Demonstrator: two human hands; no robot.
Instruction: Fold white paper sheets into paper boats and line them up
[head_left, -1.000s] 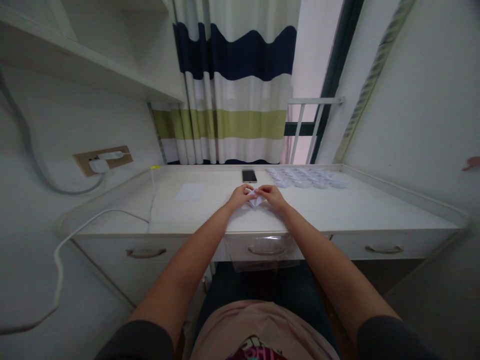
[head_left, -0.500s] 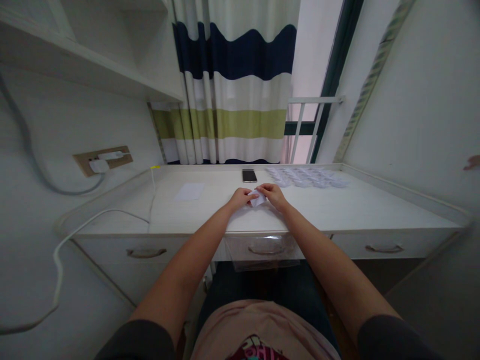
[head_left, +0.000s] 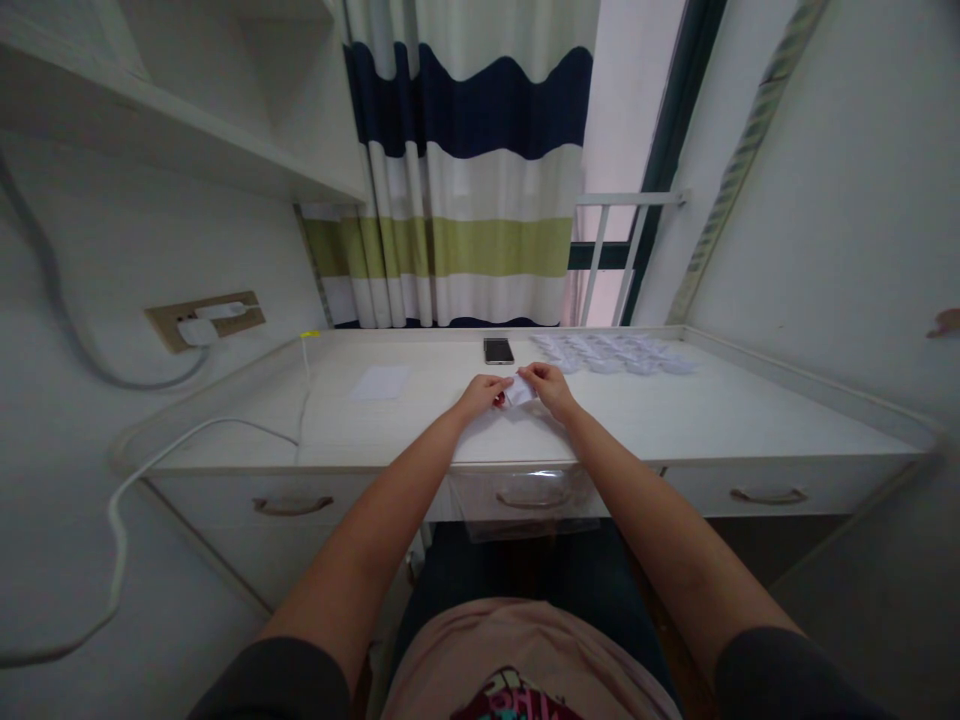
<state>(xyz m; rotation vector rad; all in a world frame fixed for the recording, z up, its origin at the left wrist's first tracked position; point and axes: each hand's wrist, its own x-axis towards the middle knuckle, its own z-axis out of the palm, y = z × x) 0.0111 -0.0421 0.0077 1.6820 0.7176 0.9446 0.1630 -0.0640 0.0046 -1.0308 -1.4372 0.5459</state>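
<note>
A small white piece of paper [head_left: 520,392] is held up between both hands just above the desk's front part. My left hand [head_left: 480,396] pinches its left edge, and a small red spot shows by those fingertips. On the opposite side, my right hand [head_left: 551,388] grips the upper right corner between thumb and fingers. Whether the paper is folded or wraps anything is too small to tell. Beyond the hands lies a dark phone [head_left: 499,351], and a flat stack of white paper [head_left: 380,382] rests to the left.
Rows of small white folded paper pieces [head_left: 611,354] lie at the back right of the white desk [head_left: 712,415]. A white cable [head_left: 217,421] crosses the left side. Clear plastic [head_left: 529,505] hangs over the middle drawer. A shelf [head_left: 187,130] juts out at upper left.
The paper has shifted slightly right and turned a little, with both hands still on it. The left fingers have curled, and a red spot now shows there.
</note>
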